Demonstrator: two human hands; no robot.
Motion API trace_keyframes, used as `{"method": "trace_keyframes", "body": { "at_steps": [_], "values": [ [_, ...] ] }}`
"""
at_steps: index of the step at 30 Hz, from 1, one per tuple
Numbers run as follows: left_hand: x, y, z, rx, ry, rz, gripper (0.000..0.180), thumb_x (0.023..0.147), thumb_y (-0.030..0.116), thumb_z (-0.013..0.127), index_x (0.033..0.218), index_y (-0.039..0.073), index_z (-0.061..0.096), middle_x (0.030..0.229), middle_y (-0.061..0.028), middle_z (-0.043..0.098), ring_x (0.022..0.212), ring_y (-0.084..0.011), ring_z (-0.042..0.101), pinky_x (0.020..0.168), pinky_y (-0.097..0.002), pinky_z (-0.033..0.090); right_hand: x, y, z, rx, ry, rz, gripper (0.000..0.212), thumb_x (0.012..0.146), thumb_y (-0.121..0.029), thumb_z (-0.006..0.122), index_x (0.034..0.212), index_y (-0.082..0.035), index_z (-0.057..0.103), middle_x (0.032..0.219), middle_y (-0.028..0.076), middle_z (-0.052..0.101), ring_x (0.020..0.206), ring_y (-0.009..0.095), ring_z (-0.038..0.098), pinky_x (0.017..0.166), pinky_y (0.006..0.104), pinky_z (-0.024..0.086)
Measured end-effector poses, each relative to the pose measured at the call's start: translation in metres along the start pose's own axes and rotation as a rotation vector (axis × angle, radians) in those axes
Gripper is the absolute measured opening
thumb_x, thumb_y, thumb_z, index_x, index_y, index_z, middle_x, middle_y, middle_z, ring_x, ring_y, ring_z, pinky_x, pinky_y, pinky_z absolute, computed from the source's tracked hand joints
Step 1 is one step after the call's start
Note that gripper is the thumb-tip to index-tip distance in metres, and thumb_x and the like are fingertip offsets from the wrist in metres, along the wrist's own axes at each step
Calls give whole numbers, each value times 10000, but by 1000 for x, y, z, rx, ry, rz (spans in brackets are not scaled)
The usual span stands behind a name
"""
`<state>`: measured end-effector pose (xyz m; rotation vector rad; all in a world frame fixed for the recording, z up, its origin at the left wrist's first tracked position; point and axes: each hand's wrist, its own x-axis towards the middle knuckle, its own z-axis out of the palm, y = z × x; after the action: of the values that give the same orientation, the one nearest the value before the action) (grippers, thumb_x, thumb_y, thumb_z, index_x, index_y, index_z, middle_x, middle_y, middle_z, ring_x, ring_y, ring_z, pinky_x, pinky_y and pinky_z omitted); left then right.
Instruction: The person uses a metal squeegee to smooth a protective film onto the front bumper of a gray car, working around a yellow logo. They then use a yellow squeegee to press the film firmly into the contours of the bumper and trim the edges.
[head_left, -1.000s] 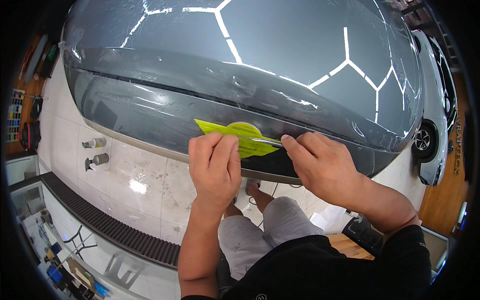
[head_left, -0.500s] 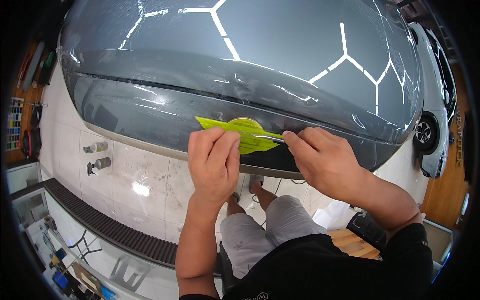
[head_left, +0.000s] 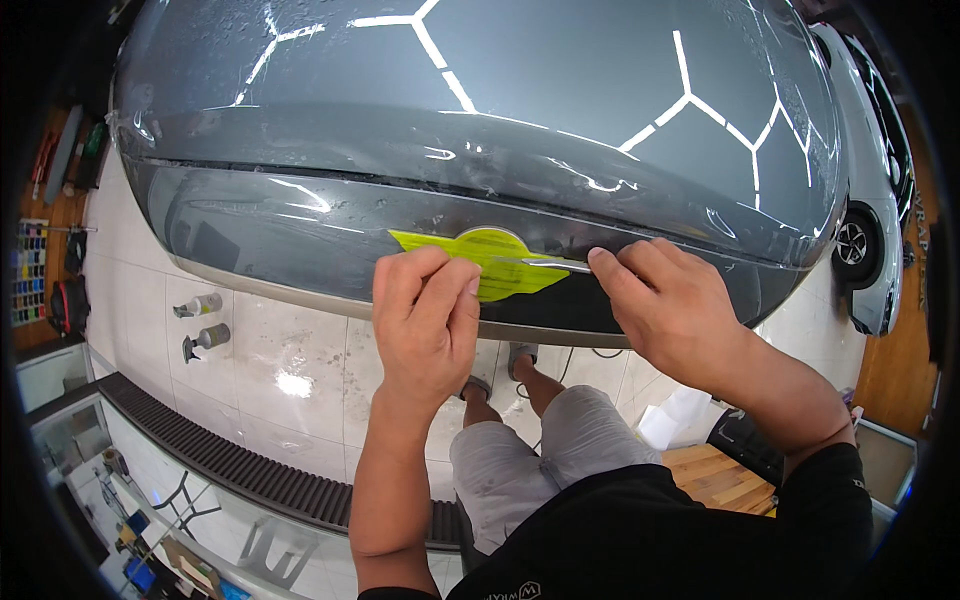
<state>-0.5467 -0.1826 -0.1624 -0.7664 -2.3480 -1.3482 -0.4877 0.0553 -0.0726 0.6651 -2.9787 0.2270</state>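
Fingers of the left hand (head_left: 425,320) are curled down and press on the lower left part of a yellow-green winged emblem cover (head_left: 478,262); the fingertips touch it but do not close around it, so the hand holds nothing. The right hand (head_left: 675,305) lies flat just to the right, with its forefinger stretched toward the right wing of the cover. Under this finger runs a thin pale strip (head_left: 555,263), maybe a blade or a film edge; I cannot tell if the hand pinches it or only presses on it.

The cover sits in the middle of the frame, on the dark band of a grey car body (head_left: 560,110), just above the light trim line (head_left: 300,290) along the lower edge of the body. A clear wet film (head_left: 700,200) covers the panel, and white hexagon lines of ceiling lights are reflected in the upper part.

Below the hands are the person's own knees in grey shorts (head_left: 530,450) and a black shirt (head_left: 640,540). On the white tiled floor (head_left: 290,370), at the left, two spray bottles (head_left: 200,325) lie near each other. A dark floor grate (head_left: 240,465) runs across the lower left. At the right edge stands a white car (head_left: 875,230) with one wheel visible.
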Motion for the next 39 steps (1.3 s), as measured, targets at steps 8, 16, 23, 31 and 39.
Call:
{"method": "trace_keyframes", "body": {
  "at_steps": [8,16,23,31,39],
  "values": [
    [14,-2,-11,-18,-129,97,222,791,-56,708,996,21,669,1083,-106,641,856,-292,603,746,-390,507,-12,-3,7,16,36,54,444,766,-57,694,1204,-10,637,895,67,556,779,226,589,613,351,515],
    [22,11,-4,104,-155,106,222,790,-37,744,992,13,669,979,-96,625,848,-284,608,729,-380,513,-16,-6,9,32,60,96,449,757,-48,691,1202,-8,642,887,66,557,768,222,580,606,347,503],
    [21,9,-9,18,-193,95,167,812,-72,706,951,14,674,966,-87,633,862,-269,595,722,-358,488,-24,-8,14,27,79,129,445,754,-41,690,1196,-12,647,889,70,556,770,227,577,612,354,499],
    [22,13,-7,38,-185,76,175,811,-54,719,960,30,685,959,-80,630,859,-260,591,713,-356,481,-28,-14,13,10,77,177,443,753,-29,699,1193,-15,651,891,67,559,769,225,576,613,355,503],
    [20,14,-1,36,-205,36,172,835,-38,723,992,27,694,972,-89,627,792,-241,612,659,-339,494,-30,-17,16,15,110,197,464,729,-27,708,1189,-22,648,886,62,552,770,221,577,611,347,504]
  ]
}}
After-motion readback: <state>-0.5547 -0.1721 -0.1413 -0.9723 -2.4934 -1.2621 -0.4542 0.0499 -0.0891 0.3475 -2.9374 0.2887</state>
